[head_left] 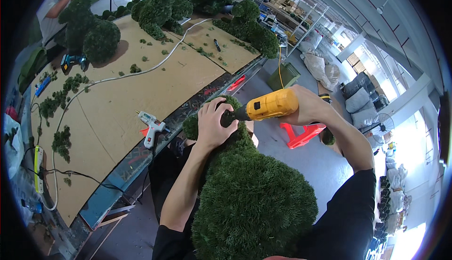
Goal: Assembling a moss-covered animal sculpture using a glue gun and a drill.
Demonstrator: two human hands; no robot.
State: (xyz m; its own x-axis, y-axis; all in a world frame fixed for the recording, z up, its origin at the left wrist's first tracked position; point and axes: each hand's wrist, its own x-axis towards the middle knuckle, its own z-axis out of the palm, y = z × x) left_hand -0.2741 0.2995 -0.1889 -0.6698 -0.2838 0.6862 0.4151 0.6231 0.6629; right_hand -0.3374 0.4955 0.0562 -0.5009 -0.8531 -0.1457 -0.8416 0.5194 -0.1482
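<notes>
My right hand [305, 105] grips a yellow cordless drill [273, 104], its black chuck pointing left. The chuck end meets a small dark round piece [227, 118] set among green artificial foliage. My left hand [214, 124] curls its fingers round that dark piece; whether a bit goes into it is hidden. Below my hands, an artificial topiary [256, 203] with a big rounded ball of green foliage rests against my body and lap. More of its foliage shows beside and behind my left fingers.
On the brown-topped table [155, 88] lie a white glue gun [153, 129], a long pale cable, foliage scraps, a blue-black power tool [74, 63] and a power strip [38, 169]. Topiaries [162, 8] line its far side. A red plastic stool [301, 135] stands right; another person [54, 8] is far left.
</notes>
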